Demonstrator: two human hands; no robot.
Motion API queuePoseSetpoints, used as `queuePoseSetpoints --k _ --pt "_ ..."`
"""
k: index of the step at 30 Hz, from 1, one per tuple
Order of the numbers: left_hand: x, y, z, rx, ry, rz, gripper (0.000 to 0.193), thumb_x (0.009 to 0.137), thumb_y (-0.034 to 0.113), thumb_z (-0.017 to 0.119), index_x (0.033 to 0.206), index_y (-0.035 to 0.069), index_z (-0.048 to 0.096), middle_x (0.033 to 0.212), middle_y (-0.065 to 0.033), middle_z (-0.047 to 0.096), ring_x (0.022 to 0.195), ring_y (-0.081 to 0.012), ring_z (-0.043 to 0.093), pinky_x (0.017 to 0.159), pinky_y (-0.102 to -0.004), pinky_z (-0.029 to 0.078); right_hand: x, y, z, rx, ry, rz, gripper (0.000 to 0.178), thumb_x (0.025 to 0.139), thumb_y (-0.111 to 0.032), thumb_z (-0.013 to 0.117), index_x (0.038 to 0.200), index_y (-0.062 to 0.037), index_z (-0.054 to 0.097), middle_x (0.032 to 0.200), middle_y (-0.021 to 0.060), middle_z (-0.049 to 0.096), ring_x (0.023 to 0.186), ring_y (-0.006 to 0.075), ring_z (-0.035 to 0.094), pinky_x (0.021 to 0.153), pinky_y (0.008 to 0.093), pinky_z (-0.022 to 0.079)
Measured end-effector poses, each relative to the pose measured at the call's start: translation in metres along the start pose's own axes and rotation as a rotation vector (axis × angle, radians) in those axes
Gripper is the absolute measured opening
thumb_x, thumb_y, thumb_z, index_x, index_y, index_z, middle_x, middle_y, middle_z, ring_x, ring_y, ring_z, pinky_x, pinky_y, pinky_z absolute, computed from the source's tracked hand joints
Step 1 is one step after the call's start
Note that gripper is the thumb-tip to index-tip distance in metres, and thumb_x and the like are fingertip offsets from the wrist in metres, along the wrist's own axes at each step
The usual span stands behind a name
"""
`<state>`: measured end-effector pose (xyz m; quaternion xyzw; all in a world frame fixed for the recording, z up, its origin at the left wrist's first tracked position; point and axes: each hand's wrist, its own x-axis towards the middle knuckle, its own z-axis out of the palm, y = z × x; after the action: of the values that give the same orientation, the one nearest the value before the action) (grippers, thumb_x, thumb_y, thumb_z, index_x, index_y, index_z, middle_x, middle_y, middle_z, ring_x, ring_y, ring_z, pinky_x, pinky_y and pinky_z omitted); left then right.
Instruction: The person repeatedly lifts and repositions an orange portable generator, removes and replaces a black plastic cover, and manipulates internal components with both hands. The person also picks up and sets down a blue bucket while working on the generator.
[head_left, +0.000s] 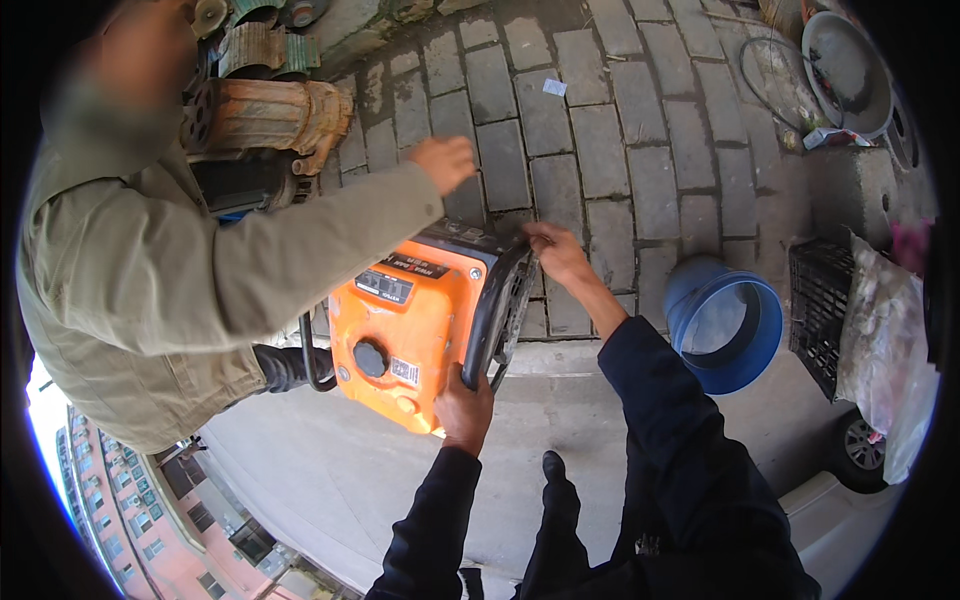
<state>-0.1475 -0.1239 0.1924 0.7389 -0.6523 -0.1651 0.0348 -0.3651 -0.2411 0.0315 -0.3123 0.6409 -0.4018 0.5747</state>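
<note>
Portable generator (425,300) — orange-topped, in a black tubular frame (473,335) — stands tilted at the centre of the frame, with a round black fuel cap (370,358) and several stickers on its upper face. The left hand (463,408), just below centre, is closed around the near bar of that frame, thumb toward the orange cover. The right hand (560,252) reaches to the frame's upper right corner with its fingers bent and drawn narrow; blur there hides the fingertips, so I cannot tell whether they grip the corner or only touch it.

On the left of the frame a co-worker in a khaki jacket (130,270) stretches an arm across the generator, that person's loosely curled hand (440,163) over the grey paving bricks (595,155). Behind the jacket, at upper left, lies a rusty cast motor housing (265,115). A small paper scrap (554,87) rests on the bricks at upper centre. Right of centre is a blue bucket (735,370) — beside it a black plastic crate (812,310) and translucent plastic sheeting (880,345). A grey basin (848,60) sits at upper right.
</note>
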Motion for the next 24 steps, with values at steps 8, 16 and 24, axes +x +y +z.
queuePoseSetpoints --k 8,16,24 --pt "0.001 -0.001 -0.002 0.035 -0.053 -0.006 0.026 0.09 0.027 0.07 0.084 0.004 0.059 0.067 -0.0224 0.066 0.066 -0.0456 0.067 0.061 -0.0561 0.052 -0.078 0.08 0.016 0.147 0.055 0.105 0.027 0.097 -0.009 0.056 0.118 0.0012 0.07 0.104 0.0151 0.076 0.092 0.0247 0.073 0.084 0.034 0.055" --pt "0.001 -0.005 -0.005 0.005 -0.073 0.084 0.029 0.092 0.032 0.068 0.095 0.003 0.062 0.075 -0.0249 0.07 0.074 -0.0469 0.07 0.07 -0.0583 0.056 -0.234 0.141 0.028 0.027 0.051 0.162 0.024 0.097 -0.016 0.057 0.11 -0.0021 0.072 0.087 0.0129 0.075 0.076 0.019 0.072 0.072 0.0326 0.056" --pt "0.001 -0.009 -0.012 -0.1 -0.119 0.099 0.035 0.093 0.033 0.067 0.103 0.0 0.064 0.088 -0.0286 0.072 0.085 -0.0482 0.071 0.08 -0.0574 0.056 -0.39 0.183 0.046 -0.093 0.141 0.274 0.024 0.1 -0.02 0.059 0.105 -0.0006 0.072 0.081 0.0074 0.071 0.074 0.016 0.069 0.069 0.0312 0.055"
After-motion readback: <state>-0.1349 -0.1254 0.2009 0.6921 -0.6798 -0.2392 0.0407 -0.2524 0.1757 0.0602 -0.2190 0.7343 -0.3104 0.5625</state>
